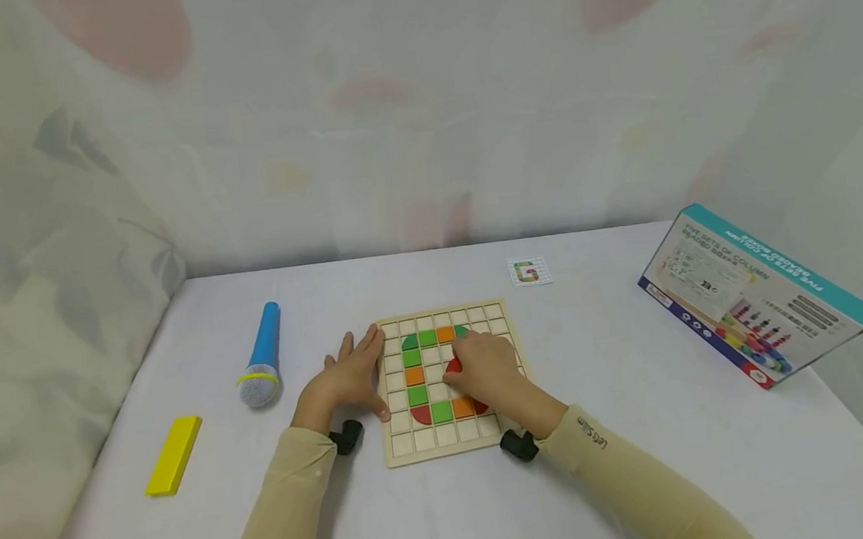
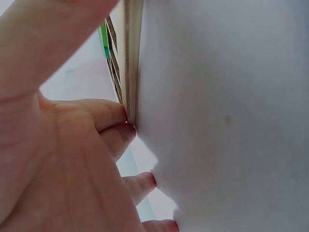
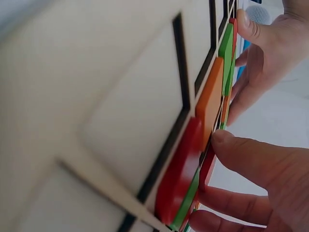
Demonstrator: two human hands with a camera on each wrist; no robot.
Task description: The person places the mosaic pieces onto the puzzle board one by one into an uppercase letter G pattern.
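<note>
A wooden grid board (image 1: pixel 403 444) lies on the table with green, orange and red tiles set in its squares. My right hand (image 1: pixel 490 371) is over the board's right half. Its thumb and fingers pinch a red tile (image 1: pixel 454 366), part of which the hand covers. In the right wrist view the thumb and fingers meet at that red tile (image 3: pixel 207 166), beside an orange tile (image 3: pixel 211 104). With fingers spread, my left hand (image 1: pixel 345 381) touches the board's left edge. Its thumb rests lower on the same edge.
A small pattern card (image 1: pixel 529 272) showing a coloured G lies behind the board. On the left are a blue toy microphone (image 1: pixel 263 352) and a yellow block (image 1: pixel 173 456). A printed box (image 1: pixel 756 293) stands at the right.
</note>
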